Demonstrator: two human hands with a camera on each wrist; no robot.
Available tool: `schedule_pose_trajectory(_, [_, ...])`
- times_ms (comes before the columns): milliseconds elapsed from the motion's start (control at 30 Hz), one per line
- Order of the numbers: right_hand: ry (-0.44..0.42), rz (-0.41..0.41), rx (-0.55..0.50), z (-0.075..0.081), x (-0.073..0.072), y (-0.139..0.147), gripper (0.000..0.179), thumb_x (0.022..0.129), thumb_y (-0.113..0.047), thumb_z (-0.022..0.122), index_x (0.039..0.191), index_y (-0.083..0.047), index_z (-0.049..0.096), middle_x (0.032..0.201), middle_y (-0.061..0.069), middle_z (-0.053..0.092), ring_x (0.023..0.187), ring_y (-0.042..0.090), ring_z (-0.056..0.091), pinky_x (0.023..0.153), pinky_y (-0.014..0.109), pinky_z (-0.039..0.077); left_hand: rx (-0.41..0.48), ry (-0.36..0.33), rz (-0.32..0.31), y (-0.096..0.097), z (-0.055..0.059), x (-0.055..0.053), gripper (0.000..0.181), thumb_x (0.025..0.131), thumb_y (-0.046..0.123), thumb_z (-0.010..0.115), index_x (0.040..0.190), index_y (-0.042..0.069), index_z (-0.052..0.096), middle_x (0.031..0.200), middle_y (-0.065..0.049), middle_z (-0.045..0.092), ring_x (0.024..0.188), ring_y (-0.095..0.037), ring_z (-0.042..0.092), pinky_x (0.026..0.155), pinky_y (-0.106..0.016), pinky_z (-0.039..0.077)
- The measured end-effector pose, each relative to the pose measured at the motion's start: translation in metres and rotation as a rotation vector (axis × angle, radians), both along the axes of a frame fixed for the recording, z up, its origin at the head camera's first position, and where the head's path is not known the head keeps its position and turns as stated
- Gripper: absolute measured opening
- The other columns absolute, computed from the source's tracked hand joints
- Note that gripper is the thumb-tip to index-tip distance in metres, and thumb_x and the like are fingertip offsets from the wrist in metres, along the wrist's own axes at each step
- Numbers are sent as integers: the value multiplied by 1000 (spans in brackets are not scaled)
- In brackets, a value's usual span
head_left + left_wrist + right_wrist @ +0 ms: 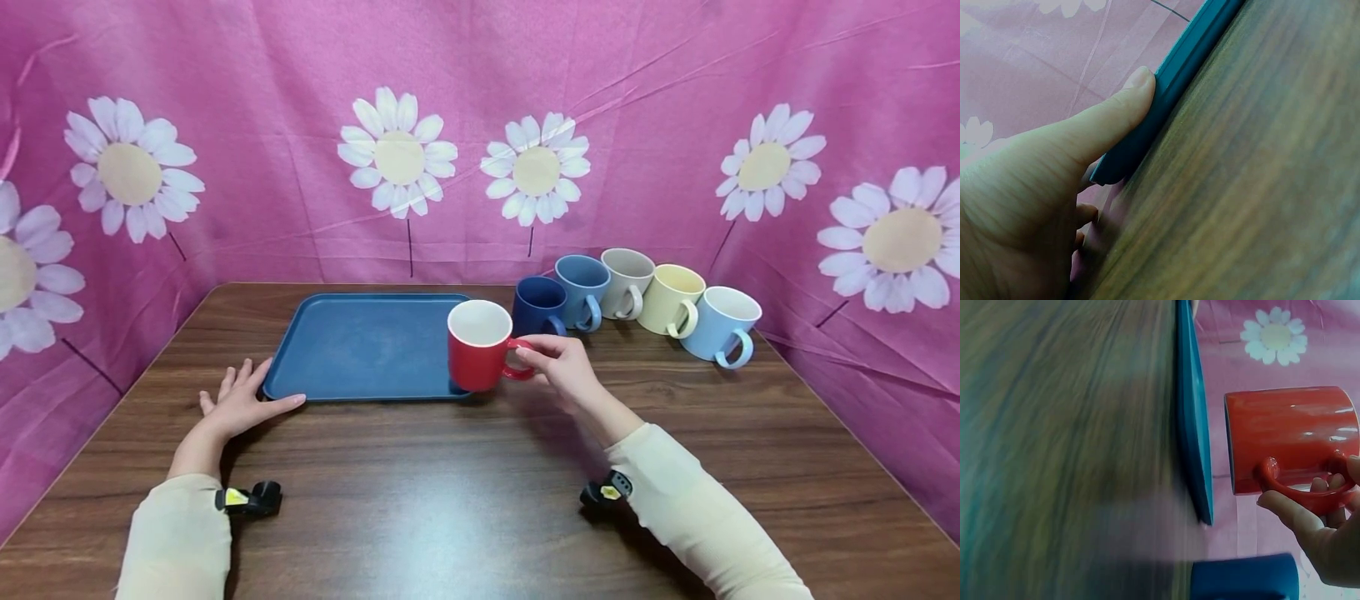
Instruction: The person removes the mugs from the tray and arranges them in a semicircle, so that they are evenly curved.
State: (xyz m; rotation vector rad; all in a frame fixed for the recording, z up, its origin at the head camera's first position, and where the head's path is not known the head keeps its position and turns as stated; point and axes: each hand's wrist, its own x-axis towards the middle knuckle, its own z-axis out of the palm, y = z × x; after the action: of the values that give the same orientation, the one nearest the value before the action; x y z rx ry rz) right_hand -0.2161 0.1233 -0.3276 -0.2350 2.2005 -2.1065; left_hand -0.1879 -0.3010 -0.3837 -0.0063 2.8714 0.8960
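My right hand (566, 375) grips a red mug (476, 354) with a white inside by its handle. In the right wrist view the mug (1291, 440) is held upright, a small gap above the level of the blue tray (1194, 419). From the head view it overlaps the right end of that rectangular tray (367, 350). At the tray's front left corner, my left hand (236, 404) has its fingers spread. Its thumb (1125, 103) touches the tray's front edge; some of its fingers are hidden in the left wrist view.
Behind my right hand stand a dark navy mug (536, 304), a mid-blue mug (577, 292), a grey mug (624, 287), a pale yellow mug (667, 304) and a light blue mug (712, 329). The wooden table (420, 500) ends at a pink daisy-patterned cloth (300, 200).
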Motion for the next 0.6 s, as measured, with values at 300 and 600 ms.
schedule_pose_trajectory(300, [-24, -11, -65, -8, -1, 23, 24, 80, 1, 59, 101, 13, 56, 89, 17, 60, 76, 28, 61, 68, 48, 45, -7, 4, 1, 0, -1, 1, 98, 73, 55, 56, 138, 4, 4, 135, -32, -7, 120, -45, -17, 78, -67, -16])
schedule_pose_trajectory(600, [-9, 6, -120, -15, -1, 40, 20, 80, 4, 56, 98, 13, 58, 77, 7, 63, 74, 24, 61, 70, 51, 42, -1, 5, 2, 1, -1, 0, 98, 73, 55, 57, 138, 5, 4, 135, -32, -7, 120, -45, -17, 78, -67, -16])
